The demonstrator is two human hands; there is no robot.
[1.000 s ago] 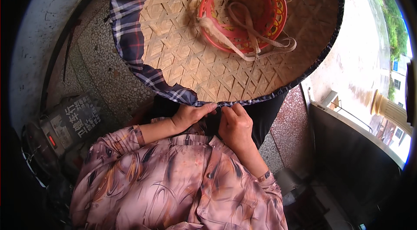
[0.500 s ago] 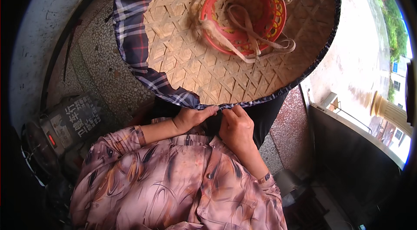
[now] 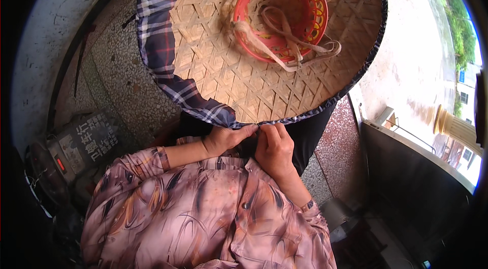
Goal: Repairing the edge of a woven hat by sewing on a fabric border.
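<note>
A wide woven bamboo hat point(image 3: 213, 60) lies underside up above my lap, its near rim toward me. Dark plaid cloth edging point(image 3: 157, 40) runs round the rim, wide and loose on the left, narrow and gathered close on the right. My left hand point(image 3: 227, 138) pinches the edging at the near rim, thumb on top. Close beside it, my right hand point(image 3: 275, 149) is closed, its fingertips at the same spot; whatever they grip is too small or hidden to make out. In the hat's middle sits a red openwork plastic basket-like ring point(image 3: 281, 59) with pale cloth straps point(image 3: 264, 51).
At the left, a dark box point(image 3: 84, 139) with pale lettering stands on the speckled floor point(image 3: 114, 76). A dark panel point(image 3: 406, 167) with a pale top edge stands to the right. A grey cylindrical thing point(image 3: 336, 213) is beside my right forearm.
The hat has shifted and turned slightly, its right edge moving left. My right hand has moved slightly left and up; my left hand keeps its pinch.
</note>
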